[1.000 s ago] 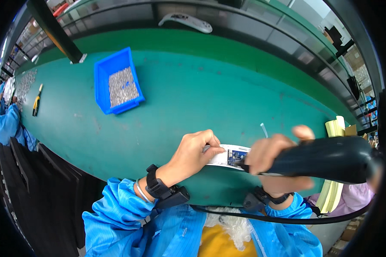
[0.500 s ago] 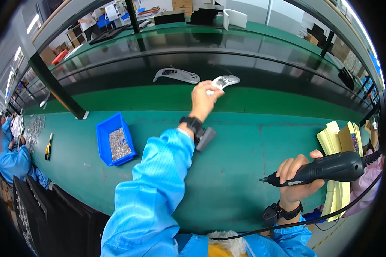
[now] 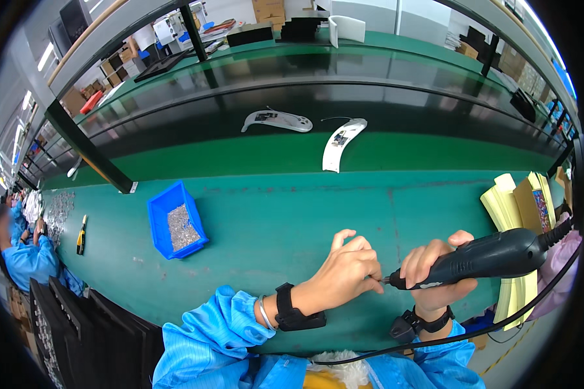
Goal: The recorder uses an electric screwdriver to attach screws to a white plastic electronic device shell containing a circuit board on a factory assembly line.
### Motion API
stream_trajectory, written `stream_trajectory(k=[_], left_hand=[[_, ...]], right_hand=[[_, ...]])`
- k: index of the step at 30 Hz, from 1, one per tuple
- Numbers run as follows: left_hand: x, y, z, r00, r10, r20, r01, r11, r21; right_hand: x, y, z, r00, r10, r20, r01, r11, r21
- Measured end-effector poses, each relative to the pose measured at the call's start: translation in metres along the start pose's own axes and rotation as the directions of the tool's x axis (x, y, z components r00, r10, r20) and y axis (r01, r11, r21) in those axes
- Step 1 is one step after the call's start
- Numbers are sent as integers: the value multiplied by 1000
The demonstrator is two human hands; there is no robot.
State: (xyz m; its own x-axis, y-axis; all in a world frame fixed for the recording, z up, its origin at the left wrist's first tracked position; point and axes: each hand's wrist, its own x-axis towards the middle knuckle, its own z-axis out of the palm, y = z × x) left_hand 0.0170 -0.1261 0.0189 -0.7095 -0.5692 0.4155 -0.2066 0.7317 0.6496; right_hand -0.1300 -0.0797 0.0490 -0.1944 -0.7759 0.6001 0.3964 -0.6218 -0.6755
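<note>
- The left hand point(image 3: 344, 275), stretched half a second ago to the upper middle of the frame where it set a white curved plastic shell point(image 3: 341, 144) on the dark conveyor belt point(image 3: 435, 107), is now back at lower centre, just above the blue sleeve.
- Its fingertips are pinched together right at the tip of the electric screwdriver point(image 3: 480, 258); whether a screw sits between them is too small to tell.
- The right hand point(image 3: 435, 272) is clenched around the black screwdriver's body at lower right, its tip pointing left toward the left hand and its cable trailing off to the right.
- The shell lies released, well apart from both hands, beside a second white shell point(image 3: 278, 120) a little to its left on the belt.
- This reads as one piece being finished and passed on, with the hands readying the driver at the green worktop point(image 3: 292, 214).
- A blue open bin point(image 3: 176, 220) of small silvery screws stands left of centre, near the left hand's reach.
- A stack of pale yellow sheets point(image 3: 507, 214) leans at the right edge, with a brownish card and a colourful printed piece among them.
- Cardboard boxes point(image 3: 266, 9) sit at top centre, beyond the far shelving.
- At far left another person in a blue coat point(image 3: 26, 259) works beside scattered silvery parts and yellow-handled pliers point(image 3: 81, 235).
</note>
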Motion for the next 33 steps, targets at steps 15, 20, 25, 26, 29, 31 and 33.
stream_trajectory(k=[15, 20, 25, 26, 29, 31, 33], left_hand=[[5, -4, -3, 993, 36, 112, -37, 999, 6], [62, -113, -88, 942, 28, -336, 157, 845, 511], [66, -246, -156, 824, -255, -506, 550, 570, 610], [71, -263, -154, 828, -274, -489, 550, 562, 617], [83, -298, -149, 857, -264, -444, 509, 578, 638], [92, -304, -144, 878, -253, -406, 473, 584, 660], [95, -303, -141, 879, -285, -382, 475, 594, 650]], right_hand=[[-2, 1, -2, 999, 41, 17, -41, 999, 21], [-2, -2, -6, 1000, 22, -18, -22, 1000, 4], [-5, 5, -3, 999, 41, -10, -41, 998, 53], [-5, 5, -4, 999, 28, -16, -28, 999, 39], [-4, 6, -1, 998, 58, -40, -57, 998, 12], [-6, 7, -3, 997, 57, -47, -57, 998, 0], [-7, 8, -3, 997, 64, -49, -64, 998, -1]])
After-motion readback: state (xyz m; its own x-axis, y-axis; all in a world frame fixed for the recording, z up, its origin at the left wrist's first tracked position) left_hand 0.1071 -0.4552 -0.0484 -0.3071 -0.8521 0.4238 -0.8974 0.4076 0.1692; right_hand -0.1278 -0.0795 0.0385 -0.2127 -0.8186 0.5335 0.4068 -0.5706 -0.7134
